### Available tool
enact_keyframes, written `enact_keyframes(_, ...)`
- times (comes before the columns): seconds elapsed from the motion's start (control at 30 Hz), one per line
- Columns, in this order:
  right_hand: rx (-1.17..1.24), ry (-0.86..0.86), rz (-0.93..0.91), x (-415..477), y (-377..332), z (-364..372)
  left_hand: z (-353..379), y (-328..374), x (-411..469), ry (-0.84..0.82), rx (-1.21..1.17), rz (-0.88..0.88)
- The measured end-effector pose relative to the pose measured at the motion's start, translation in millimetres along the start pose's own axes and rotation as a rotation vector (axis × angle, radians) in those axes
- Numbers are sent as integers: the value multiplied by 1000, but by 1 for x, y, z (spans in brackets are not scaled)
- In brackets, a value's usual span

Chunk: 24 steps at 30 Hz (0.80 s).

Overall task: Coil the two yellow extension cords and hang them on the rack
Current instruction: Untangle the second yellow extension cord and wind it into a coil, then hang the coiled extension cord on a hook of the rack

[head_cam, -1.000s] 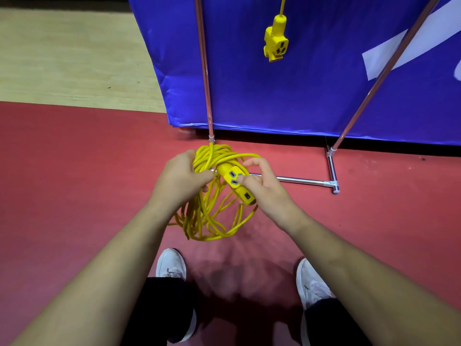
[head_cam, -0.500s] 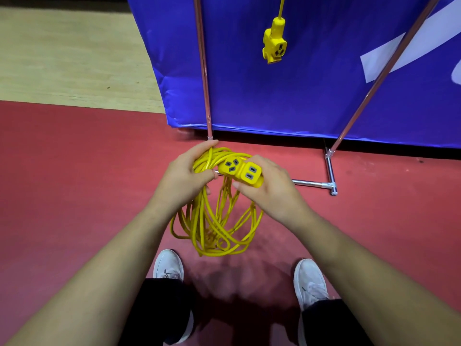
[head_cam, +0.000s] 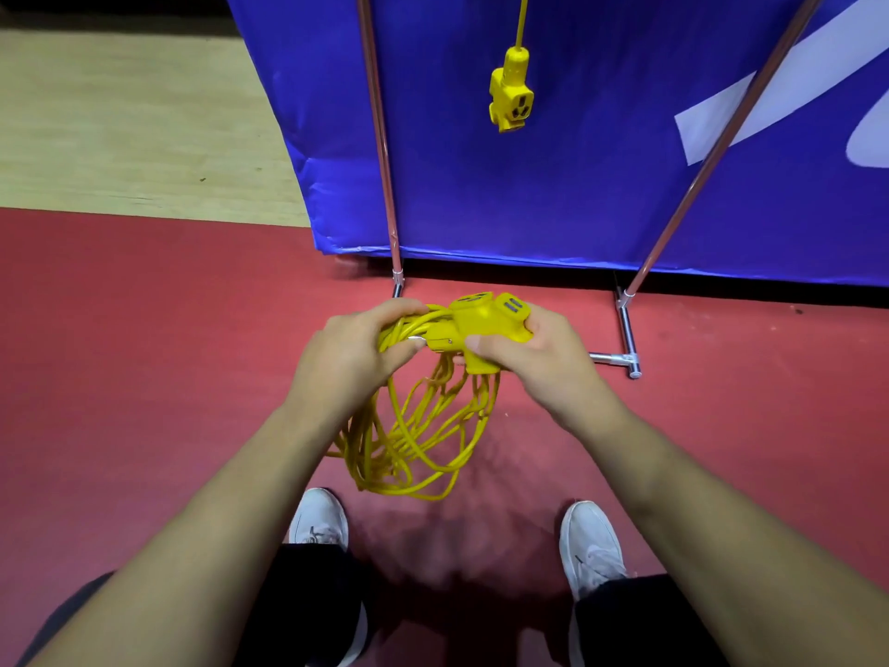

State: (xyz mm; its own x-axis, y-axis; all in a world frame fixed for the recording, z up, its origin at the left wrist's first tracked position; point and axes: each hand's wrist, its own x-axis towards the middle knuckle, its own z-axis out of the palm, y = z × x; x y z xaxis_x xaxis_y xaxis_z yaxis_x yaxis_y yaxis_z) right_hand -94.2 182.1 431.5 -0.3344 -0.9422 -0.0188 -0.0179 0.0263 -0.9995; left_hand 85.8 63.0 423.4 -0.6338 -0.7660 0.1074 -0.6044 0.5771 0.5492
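Left hand (head_cam: 356, 349) grips coil (head_cam: 413, 435) at its top; right hand (head_cam: 539, 358) clasps socket (head_cam: 486, 324). Suggest: bunch loops tight, tuck socket through, then lift to rack (head_cam: 380, 137).

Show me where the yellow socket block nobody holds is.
The yellow plastic socket block dangles top centre of the head view on its cord, before the blue fabric banner, between the rack's left metal pole and right metal pole.
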Motion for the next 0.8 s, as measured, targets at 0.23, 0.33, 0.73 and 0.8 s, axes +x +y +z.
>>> enact_keyframes(0.23, 165, -7, 164, -1, 6, -6, 8, 2, 5, 34, 19, 23)
enact_keyframes(0.33, 33, -64, 72, -2, 4, -3, 3, -4, 10, 53, -17, -99)
enact_keyframes(0.73, 387, 231, 261, 22, -7, -29, -15, 19, 1, -216, 0, 290)
enact_keyframes(0.8, 237, 285, 219, 27, 0, -23, -17, 19, -1, -219, -156, 277)
